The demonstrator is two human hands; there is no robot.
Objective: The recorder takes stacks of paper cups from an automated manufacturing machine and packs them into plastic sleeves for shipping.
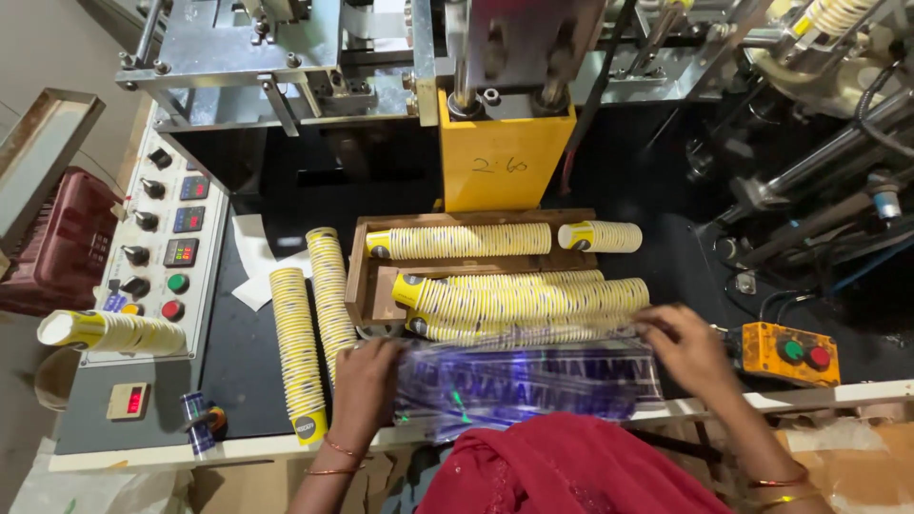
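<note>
1. left hand (pixel 367 381) sat at 7 o'clock of the frame, fingers curled shut on the left end of a clear plastic sleeve (pixel 528 381) with blue print.
2. right hand (pixel 687 347) sat at 4 o'clock, fingers pinching the right end of the same sleeve; bangles showed on both wrists.
3. sleeve lay stretched across the front edge of the bench (pixel 248 371), between the two hands, at 6 o'clock.
4. a long nested stack of yellow paper cups (pixel 528 297) lay on its side just beyond the sleeve at 12 o'clock of it, apparently touching its far edge; couldn't tell if any cups were already inside.
5. wooden tray (pixel 367 286) held that stack plus a second cup stack (pixel 466 241) further back.
6. short cup stack (pixel 602 236) lay at the tray's right rear corner, about 1 o'clock from centre.
7. two more long cup stacks (pixel 309 333) lay lengthwise on the dark bench at 9 o'clock of the left hand, the nearer one just beside it.
8. control panel (pixel 157 257) with knobs, small red displays and green and red buttons at 9 o'clock; another short cup stack (pixel 114 333) lay across its lower part.
9. orange button box (pixel 788 352) just right of the right hand, at 3 o'clock.
10. yellow machine block (pixel 505 162) at 12 o'clock; red cloth (pixel 571 466) at the bottom centre.
</note>
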